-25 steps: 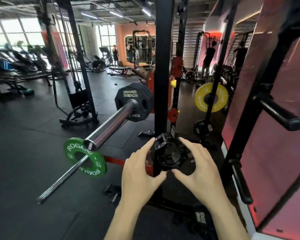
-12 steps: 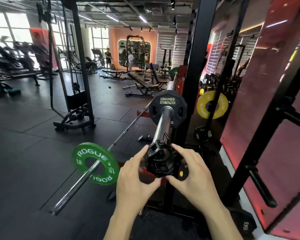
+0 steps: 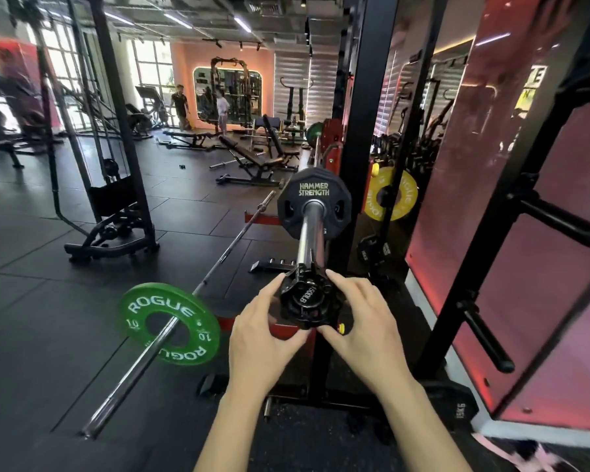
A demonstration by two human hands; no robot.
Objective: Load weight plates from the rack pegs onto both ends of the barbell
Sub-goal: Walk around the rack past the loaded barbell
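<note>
At near sleeve end, collar [image 3: 305, 301] is gripped by both hands, left [image 3: 264, 330] and right [image 3: 363, 327], fingers curled round it. One black plate [image 3: 314, 202] is already seated on bar [image 3: 310, 233]. Judged: near side almost done; far end is hidden, state unknown.

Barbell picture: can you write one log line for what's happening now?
both hands hold collar | on barbell sleeve end | black plate loaded
</note>
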